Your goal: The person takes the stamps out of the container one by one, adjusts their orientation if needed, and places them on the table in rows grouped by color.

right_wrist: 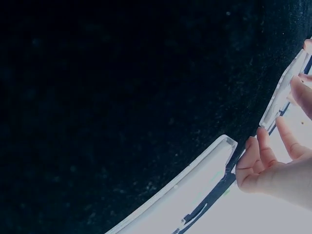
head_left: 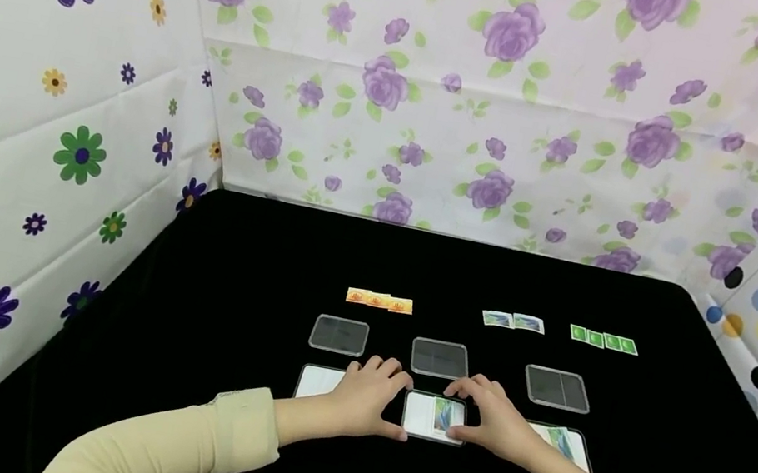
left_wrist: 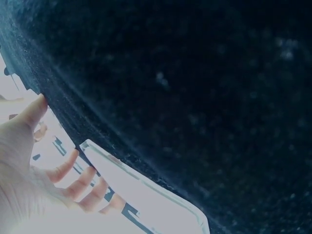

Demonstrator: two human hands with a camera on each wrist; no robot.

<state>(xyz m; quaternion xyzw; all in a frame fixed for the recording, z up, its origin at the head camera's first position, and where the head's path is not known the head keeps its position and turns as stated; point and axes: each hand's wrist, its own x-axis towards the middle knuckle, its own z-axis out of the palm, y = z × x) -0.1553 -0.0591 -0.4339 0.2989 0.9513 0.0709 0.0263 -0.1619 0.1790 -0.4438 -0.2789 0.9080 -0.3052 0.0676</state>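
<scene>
"Please, what is largest?"
"The black table [head_left: 255,248]. Then the left hand [head_left: 362,397], wide open, holding nothing, at nine o'clock from the middle white box [head_left: 419,414]."
"And the right hand [head_left: 493,419]?"
"At three o'clock, half open, only resting its thumb at the box's right side."
"Smaller things?"
"One picture card [head_left: 444,413] inside, toward three o'clock; orange cards [head_left: 379,301] near eleven."
</scene>
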